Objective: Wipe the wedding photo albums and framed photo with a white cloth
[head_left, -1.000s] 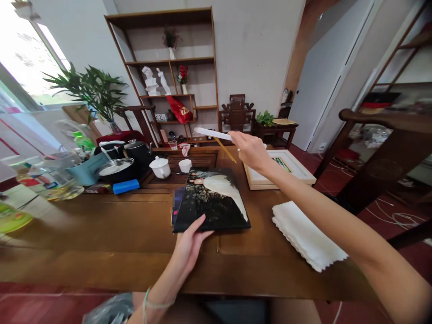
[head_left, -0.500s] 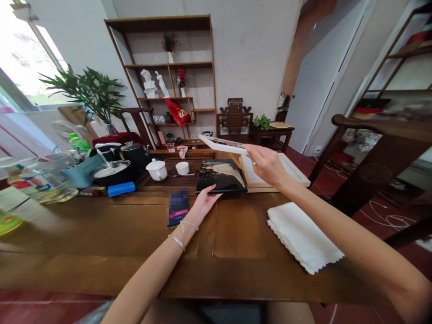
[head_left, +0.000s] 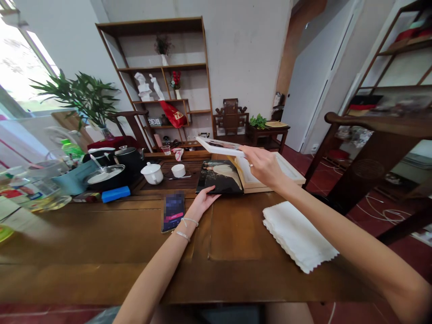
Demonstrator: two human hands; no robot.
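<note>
My right hand [head_left: 262, 167] grips the right end of a thin white-edged picture frame [head_left: 219, 147], holding it raised and tilted above an open box. Below it lies the box's dark, glossy picture-printed cover [head_left: 218, 176], showing a pale dress on black. The thumb of my left hand [head_left: 203, 201] rests on this cover's near edge, with the other fingers at or under it, partly hidden. To the right, joined to or against the cover, sits a pale box tray [head_left: 256, 183] with a white inside, partly behind my right hand.
A phone [head_left: 173, 211] lies left of my left hand, a folded white cloth [head_left: 300, 236] near my right forearm. Farther left stand a lidded white cup [head_left: 151, 173], a small white cup [head_left: 178, 170], a dark kettle [head_left: 128, 157] and a blue block [head_left: 115, 194].
The whole view has shifted slightly, so things sit a little farther left. Both hands keep their holds, and the white frame stays raised over the box with hardly any movement.
</note>
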